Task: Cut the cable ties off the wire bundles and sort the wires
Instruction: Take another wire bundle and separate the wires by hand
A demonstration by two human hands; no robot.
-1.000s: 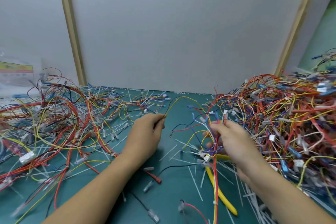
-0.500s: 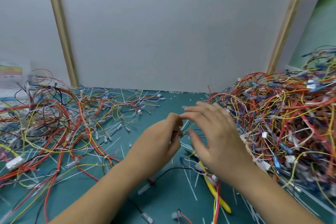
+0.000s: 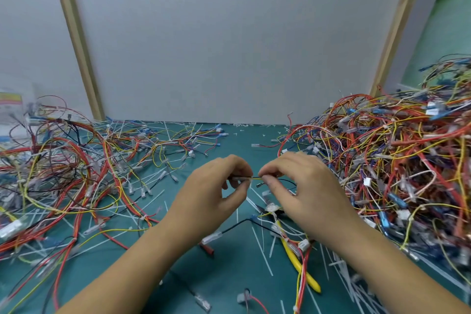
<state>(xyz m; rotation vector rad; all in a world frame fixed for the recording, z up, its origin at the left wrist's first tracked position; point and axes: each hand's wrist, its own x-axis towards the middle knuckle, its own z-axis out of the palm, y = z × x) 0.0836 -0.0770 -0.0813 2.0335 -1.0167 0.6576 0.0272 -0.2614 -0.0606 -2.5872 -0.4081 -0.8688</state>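
A thin yellow wire [image 3: 255, 178] runs short and level between both hands, above the middle of the green table [image 3: 229, 278]. The left hand [image 3: 216, 196] has a tight grip on the wire's clear-sleeved end, thumb and forefinger pinched together. The right hand [image 3: 305, 186] pinches the other side the same way, its other fingers curled. Near the right wrist, yellow-handled cutters [image 3: 312, 283] lie among loose white cable ties [image 3: 262, 250]. A flatter spread of wires [image 3: 63, 173] covers the table's left side, and a high tangled heap [image 3: 395, 160] fills the right.
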